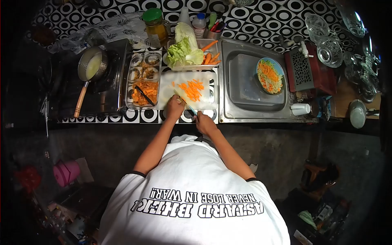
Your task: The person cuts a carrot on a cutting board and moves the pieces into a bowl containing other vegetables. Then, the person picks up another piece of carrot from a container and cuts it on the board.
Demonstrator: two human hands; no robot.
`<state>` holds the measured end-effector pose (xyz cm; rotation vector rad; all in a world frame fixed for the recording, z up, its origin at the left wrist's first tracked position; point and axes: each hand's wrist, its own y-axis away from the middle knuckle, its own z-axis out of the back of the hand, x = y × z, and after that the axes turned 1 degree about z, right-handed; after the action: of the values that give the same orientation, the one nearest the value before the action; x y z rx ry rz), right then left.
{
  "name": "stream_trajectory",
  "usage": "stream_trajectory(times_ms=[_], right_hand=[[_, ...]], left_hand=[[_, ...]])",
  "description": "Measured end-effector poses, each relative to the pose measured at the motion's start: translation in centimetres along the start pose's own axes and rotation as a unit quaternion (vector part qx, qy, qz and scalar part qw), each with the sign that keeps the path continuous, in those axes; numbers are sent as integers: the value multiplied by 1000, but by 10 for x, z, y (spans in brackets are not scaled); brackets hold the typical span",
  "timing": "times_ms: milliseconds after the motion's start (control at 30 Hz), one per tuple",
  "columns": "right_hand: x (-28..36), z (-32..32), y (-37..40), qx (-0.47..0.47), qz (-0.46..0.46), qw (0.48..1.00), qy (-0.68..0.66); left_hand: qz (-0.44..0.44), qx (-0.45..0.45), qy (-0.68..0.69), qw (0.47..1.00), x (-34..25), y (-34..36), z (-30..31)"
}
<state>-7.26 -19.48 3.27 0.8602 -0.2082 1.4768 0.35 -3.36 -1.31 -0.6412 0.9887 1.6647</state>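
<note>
My right hand (205,123) is closed around the handle of a knife (190,108), whose blade points up and left over a pale cutting board (210,83). Beside the blade, my left hand (175,107) has its fingers curled down on the board. A bit of orange shows at its fingertips and seems to be a piece of carrot, mostly hidden by the hand. Cut carrot sticks (191,89) lie in a loose pile on the board, just beyond both hands.
Behind the board, a tray (192,66) holds lettuce (179,54) and whole carrots (210,57). To the left are a divided container (143,83) and a saucepan (92,67) on the stove. A bowl of shredded vegetables (269,77) stands at the sink (226,112), right.
</note>
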Motion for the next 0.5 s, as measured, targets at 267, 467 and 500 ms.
stream_trajectory(times_ms=[267, 467, 500], right_hand=[[-9, -24, -3, -22, -38, 997, -63], [0, -27, -3, -35, -47, 998, -37], [1, -28, -5, -34, -54, 998, -28]], left_hand=[[-152, 35, -81, 984, -10, 15, 7], [-201, 27, -134, 970, -4, 15, 5], [-202, 37, -149, 967, -9, 16, 9]])
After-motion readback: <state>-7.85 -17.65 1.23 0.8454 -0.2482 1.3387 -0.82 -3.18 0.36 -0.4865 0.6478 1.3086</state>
